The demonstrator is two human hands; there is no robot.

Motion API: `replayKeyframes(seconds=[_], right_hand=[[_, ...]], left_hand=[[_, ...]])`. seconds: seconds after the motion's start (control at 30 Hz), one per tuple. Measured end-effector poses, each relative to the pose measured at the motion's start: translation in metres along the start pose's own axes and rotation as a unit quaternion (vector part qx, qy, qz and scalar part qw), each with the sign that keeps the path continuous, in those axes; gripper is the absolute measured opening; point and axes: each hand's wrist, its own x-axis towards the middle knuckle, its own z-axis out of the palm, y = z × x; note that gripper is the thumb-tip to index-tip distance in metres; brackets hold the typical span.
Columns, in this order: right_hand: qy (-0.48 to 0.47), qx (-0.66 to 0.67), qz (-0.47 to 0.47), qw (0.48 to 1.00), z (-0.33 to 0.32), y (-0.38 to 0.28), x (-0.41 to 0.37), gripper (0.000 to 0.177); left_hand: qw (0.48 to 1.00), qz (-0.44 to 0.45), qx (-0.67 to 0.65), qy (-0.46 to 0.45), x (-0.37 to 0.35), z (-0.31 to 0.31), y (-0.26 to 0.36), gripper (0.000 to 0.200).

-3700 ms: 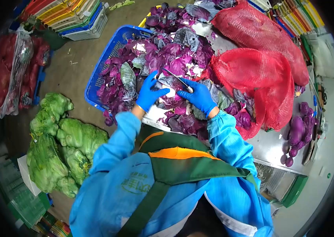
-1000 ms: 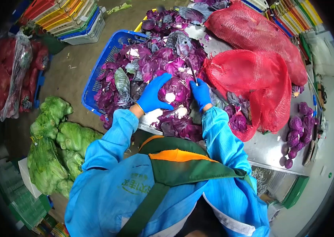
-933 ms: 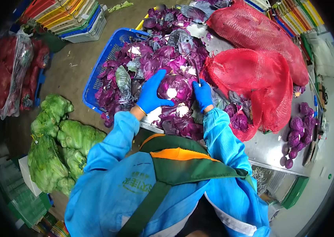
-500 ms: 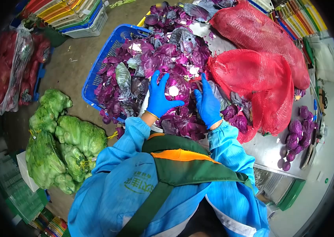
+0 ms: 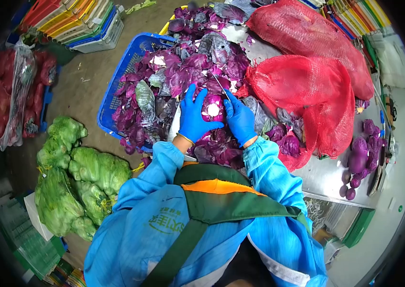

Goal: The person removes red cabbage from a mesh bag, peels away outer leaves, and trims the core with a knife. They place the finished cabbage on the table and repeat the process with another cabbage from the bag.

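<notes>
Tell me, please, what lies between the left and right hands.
In the head view, a purple cabbage lies between the left hand and the right hand, which holds a knife.

The left arm [image 5: 161, 162] and right arm [image 5: 271, 165], sleeved in bright blue fabric, reach forward. The blue-gloved left grip [image 5: 193, 119] is cupped, thumb spread; the blue-gloved right grip [image 5: 240, 119] has thumb and fingers drawn together.

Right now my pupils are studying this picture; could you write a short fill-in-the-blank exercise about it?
1. The blue-gloved left hand holds a round purple head of ____.
2. The blue-gloved right hand holds a thin-bladed ____.
3. In the picture, the crumpled red mesh sack lies to the ____ of the blue plastic basket.

Missing words: cabbage; knife; right.
</notes>
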Motion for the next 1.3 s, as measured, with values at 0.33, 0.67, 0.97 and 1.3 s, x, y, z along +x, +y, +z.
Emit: replayKeyframes(seconds=[0.33, 0.67, 0.97, 1.3], right_hand=[[0.026, 0.026, 0.131, 0.991, 0.004, 0.072, 0.033, 0.025], [0.11, -0.013, 0.076, 0.991, -0.007, 0.032, 0.012, 0.037], [-0.112, 0.202, 0.094, 0.968, 0.017, 0.029, -0.014, 0.048], [-0.134, 0.099, 0.147, 0.975, 0.017, 0.009, -0.003, 0.052]], left_hand=[[0.993, 0.088, -0.053, -0.063, -0.01, -0.014, -0.019, 0.109], [0.999, 0.032, -0.008, -0.009, -0.043, -0.055, -0.04, 0.107], [0.993, 0.081, 0.065, -0.061, -0.019, -0.051, -0.012, 0.097], [0.994, 0.088, 0.024, -0.063, -0.02, -0.046, -0.021, 0.096]])
